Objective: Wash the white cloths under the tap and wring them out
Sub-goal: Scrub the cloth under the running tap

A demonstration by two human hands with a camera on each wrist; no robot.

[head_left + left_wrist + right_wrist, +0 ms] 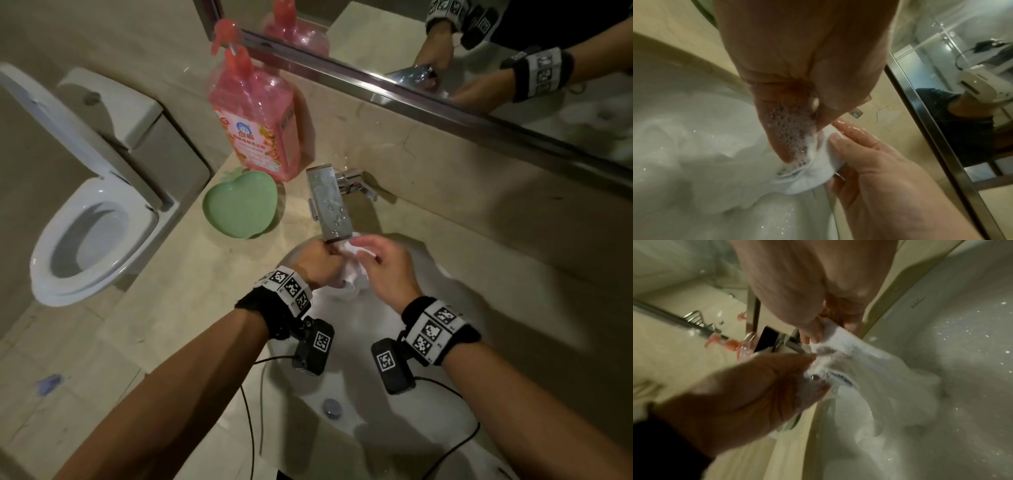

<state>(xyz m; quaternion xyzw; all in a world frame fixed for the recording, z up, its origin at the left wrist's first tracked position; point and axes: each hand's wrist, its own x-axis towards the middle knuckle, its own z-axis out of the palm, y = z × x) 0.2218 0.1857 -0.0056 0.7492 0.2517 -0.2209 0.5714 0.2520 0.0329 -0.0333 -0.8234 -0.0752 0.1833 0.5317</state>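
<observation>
We pinch the sudsy white cloth [349, 274] with both curled hands, left hand [320, 262] and right hand [387, 270], under the tap [330, 202] at frame centre to rinse it.

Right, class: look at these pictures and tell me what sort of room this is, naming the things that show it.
A bathroom, most likely in a home or hotel. A toilet stands beside the counter, a sink with a tap is set into it, and a mirror runs along the wall behind.
</observation>
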